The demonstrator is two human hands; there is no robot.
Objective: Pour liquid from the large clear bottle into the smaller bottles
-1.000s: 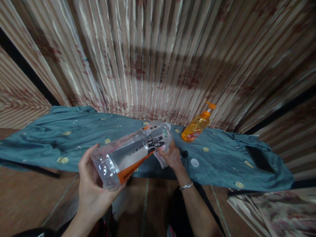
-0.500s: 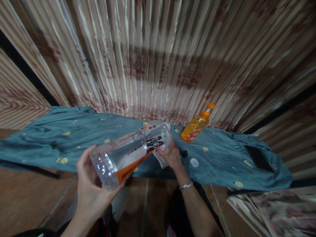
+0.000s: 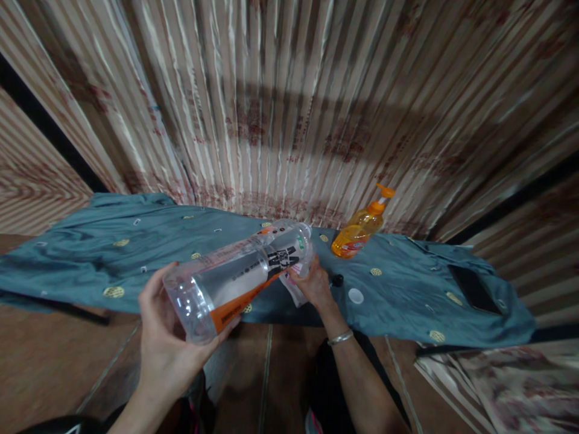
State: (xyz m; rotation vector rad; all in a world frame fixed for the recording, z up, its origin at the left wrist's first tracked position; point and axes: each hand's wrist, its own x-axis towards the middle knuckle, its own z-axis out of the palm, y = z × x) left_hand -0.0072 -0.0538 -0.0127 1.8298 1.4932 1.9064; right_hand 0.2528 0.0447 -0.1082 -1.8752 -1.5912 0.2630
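Note:
A large clear plastic bottle [image 3: 237, 280] with an orange and white label lies tilted in the air, its neck pointing away to the right. My left hand [image 3: 169, 343] is wrapped around its base. Close to the neck, my right hand [image 3: 314, 283] is closed on a whitish item with pink marks [image 3: 296, 288], partly hidden behind the bottle, so its kind is unclear. Whether the right fingers also touch the bottle cannot be made out. Right of that hand, a small black object [image 3: 338, 281] and a white round disc [image 3: 356, 296] rest on the cloth.
A pump bottle [image 3: 357, 235] of orange liquid stands towards the back of the table covered with green cloth [image 3: 402, 289]. A black phone-like slab [image 3: 474, 289] lies at the right. Striped curtains [image 3: 280, 108] hang behind, with dark poles at both sides.
Almost nothing differs. The large bottle has shifted very slightly upward in view, and both hands keep their holds.

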